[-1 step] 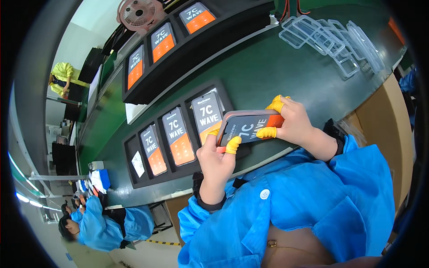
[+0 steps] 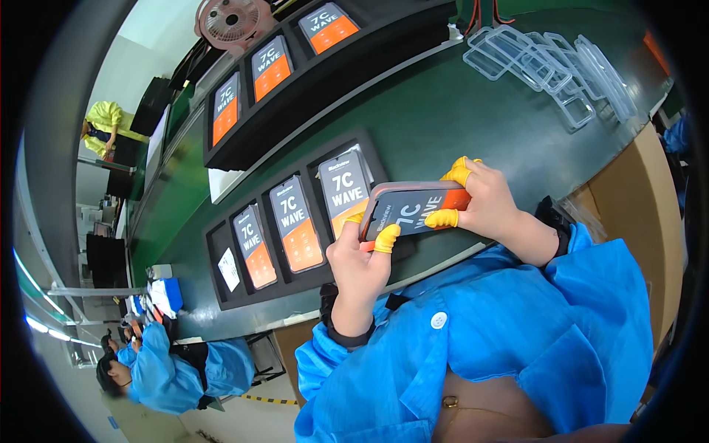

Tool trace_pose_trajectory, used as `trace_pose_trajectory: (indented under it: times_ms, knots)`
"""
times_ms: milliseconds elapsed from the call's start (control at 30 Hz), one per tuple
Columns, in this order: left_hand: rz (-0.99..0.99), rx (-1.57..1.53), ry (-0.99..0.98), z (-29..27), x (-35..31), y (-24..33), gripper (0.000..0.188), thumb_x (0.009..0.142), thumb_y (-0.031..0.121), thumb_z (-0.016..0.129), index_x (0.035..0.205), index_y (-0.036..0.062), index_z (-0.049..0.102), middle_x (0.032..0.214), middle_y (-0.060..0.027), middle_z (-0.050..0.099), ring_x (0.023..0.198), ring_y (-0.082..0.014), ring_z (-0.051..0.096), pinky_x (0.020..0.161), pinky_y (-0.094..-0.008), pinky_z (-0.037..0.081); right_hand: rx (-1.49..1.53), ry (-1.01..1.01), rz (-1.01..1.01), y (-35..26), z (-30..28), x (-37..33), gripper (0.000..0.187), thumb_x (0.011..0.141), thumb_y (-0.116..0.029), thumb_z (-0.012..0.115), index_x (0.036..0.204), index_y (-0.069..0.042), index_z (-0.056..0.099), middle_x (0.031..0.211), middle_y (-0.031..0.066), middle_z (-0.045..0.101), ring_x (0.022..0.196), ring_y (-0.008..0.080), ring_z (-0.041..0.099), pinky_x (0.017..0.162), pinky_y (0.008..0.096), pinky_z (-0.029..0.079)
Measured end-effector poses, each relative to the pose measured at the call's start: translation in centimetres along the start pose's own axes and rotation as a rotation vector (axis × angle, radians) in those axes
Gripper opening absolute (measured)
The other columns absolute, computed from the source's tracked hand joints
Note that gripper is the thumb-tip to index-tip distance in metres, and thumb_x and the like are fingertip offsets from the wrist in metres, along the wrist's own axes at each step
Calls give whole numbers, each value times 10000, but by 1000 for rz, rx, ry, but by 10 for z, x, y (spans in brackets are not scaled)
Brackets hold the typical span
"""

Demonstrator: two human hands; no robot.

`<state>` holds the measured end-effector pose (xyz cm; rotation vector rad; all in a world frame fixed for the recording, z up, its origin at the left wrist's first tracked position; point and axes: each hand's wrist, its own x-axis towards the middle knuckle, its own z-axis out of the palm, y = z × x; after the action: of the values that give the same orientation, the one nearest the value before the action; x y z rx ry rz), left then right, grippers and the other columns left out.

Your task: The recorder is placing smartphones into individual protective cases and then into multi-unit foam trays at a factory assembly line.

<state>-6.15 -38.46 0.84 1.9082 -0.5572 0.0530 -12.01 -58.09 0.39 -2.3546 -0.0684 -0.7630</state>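
Note:
Between both hands a smartphone [image 2: 413, 210] is held tilted above the near edge of the bench, its grey and orange front facing me. A translucent rim, looking like a clear case, runs along its far edge. My left hand [image 2: 362, 258] grips the left end, and my right hand [image 2: 484, 199] pinches the right end; yellow finger cots cover the thumbs and some fingers. Just left of the phone lies a black foam tray [image 2: 221, 295] with three similar phones [image 2: 297, 221] in its slots. Its leftmost slot holds a small white paper [image 2: 229, 270].
A thicker stack of black foam trays [image 2: 288, 122] with more phones stands farther back. Several clear plastic frames [image 2: 550, 70] lie heaped at the far right of the green bench [image 2: 436, 111]. A cardboard box [image 2: 642, 199] stands at right. A co-worker [image 2: 177, 369] in blue sits at left.

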Motion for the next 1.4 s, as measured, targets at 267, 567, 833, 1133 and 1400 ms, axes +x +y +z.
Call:
trace_pose_trajectory:
  times_ms: [267, 567, 833, 1133, 1400]
  knots:
    - [-53, 16, 20, 0, 3, -5, 274, 689, 154, 704, 739, -44, 522, 586, -114, 579, 505, -122, 562, 472, -233, 432, -88, 16, -7, -7, -3, 0, 462, 475, -361, 775, 690, 3, 589, 671, 97, 527, 585, 249, 541, 534, 326, 455]
    - [99, -107, -550, 7, -5, 14, 562, 667, 320, 703, 1071, 0, 477, 1026, -147, 540, 945, -297, 519, 825, -339, 393, 932, -237, 491, -17, -2, 3, 410, 576, -235, 785, 841, -2, 577, 825, 65, 602, 715, 137, 572, 651, 249, 459]
    - [6, 212, -523, 14, -9, 19, 212, 755, 157, 568, 772, -52, 539, 663, -227, 551, 622, -387, 551, 550, -418, 434, 1154, -47, 605, -26, 19, -2, 387, 689, -212, 712, 948, 5, 523, 885, 52, 594, 799, 99, 550, 717, 239, 455]
    - [-74, 75, -619, 2, -2, 9, 301, 786, 197, 552, 940, -51, 480, 758, -253, 562, 724, -405, 550, 621, -430, 437, 984, 43, 464, -38, 26, 0, 336, 703, -168, 700, 947, -20, 522, 871, 35, 587, 792, 96, 539, 709, 238, 444]
    - [-43, 427, 59, -81, 6, -6, 353, 722, 243, 634, 936, -3, 497, 881, -170, 540, 825, -325, 525, 672, -374, 437, 1150, 257, 494, -8, 25, -13, 310, 772, -194, 629, 1003, -41, 491, 929, 16, 561, 839, 92, 524, 770, 250, 409]
